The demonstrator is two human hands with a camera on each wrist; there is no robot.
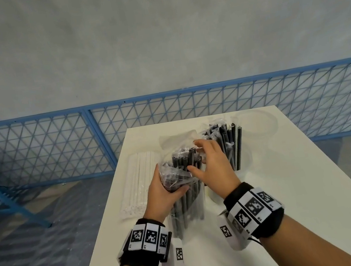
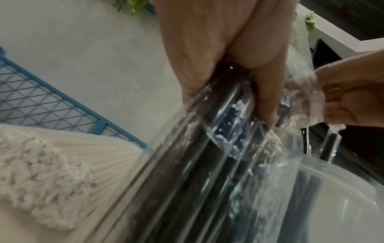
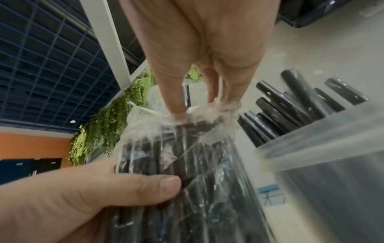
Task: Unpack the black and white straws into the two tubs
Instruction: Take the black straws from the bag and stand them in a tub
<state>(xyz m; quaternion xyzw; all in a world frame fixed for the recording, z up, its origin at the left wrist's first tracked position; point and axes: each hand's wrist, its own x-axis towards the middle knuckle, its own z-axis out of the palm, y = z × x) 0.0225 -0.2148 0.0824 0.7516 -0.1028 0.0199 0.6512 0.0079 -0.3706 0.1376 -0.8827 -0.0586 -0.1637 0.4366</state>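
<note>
Blue wire-mesh fencing (image 1: 36, 151) and a grey wall stand behind a white bench (image 1: 280, 185). At the left edge of the bench lies a sealed pack of white straws (image 1: 139, 179), flat, its long axis running away from the person. Just right of it the left hand (image 1: 163, 194) is wrapped round the middle of a clear bag of black straws (image 1: 185, 190), thumb across the front; the bag stands nearly upright, its foot on the bench and its open top tilted away. The right hand (image 1: 211, 164) is over that top, its fingertips (image 3: 178, 108) pinching the loose plastic at the mouth, with the straw ends bare just below them. Directly to the right, touching or nearly touching the bag, stands a clear tub (image 1: 240, 164) already holding upright black straws (image 1: 228, 143). A second tub is hard to make out against the white surface. The bag's mouth sits just left of that tub's opening, so the straws would likely travel rightward, and the right hand is the nearer one for drawing them out
</note>
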